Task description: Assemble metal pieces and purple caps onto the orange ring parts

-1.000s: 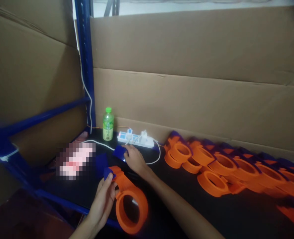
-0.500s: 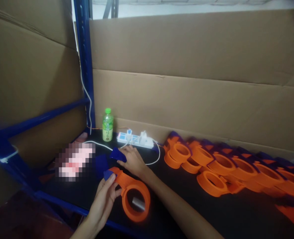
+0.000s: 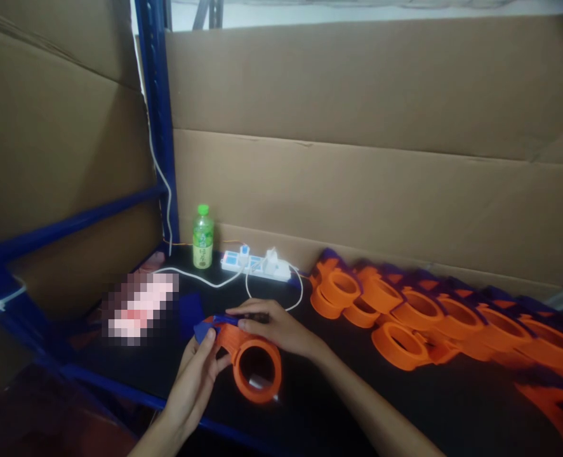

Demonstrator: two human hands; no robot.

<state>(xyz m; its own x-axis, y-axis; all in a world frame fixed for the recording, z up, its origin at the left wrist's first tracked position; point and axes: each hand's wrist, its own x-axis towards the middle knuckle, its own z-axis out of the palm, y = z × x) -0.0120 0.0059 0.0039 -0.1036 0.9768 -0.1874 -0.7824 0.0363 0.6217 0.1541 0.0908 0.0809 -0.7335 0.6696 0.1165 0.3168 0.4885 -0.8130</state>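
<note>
My left hand point(image 3: 196, 373) is closed around the narrow end of an orange tape dispenser point(image 3: 232, 339), thumb on top near its blue tip. The dispenser's round ring points down and to the right, towards me. My right hand point(image 3: 281, 325) pinches a small blue piece point(image 3: 225, 319) and holds it against the top of the dispenser's narrow end. Its fingers hide part of that piece, so I cannot tell whether it is seated. Just beyond my left hand, another flat blue piece point(image 3: 192, 310) lies on the black tabletop point(image 3: 329, 412).
Several orange and blue tape dispensers point(image 3: 419, 306) are stacked along the back right. A white power strip point(image 3: 257, 265) with plugs and a looping cable lies behind my hands, beside a green-capped bottle point(image 3: 203, 238). Cardboard panels point(image 3: 357, 178) and a blue rack post point(image 3: 155, 114) border the table.
My right hand has come back towards me, bringing the blue piece from above the table onto the dispenser's narrow end. My left hand keeps its hold on the dispenser.
</note>
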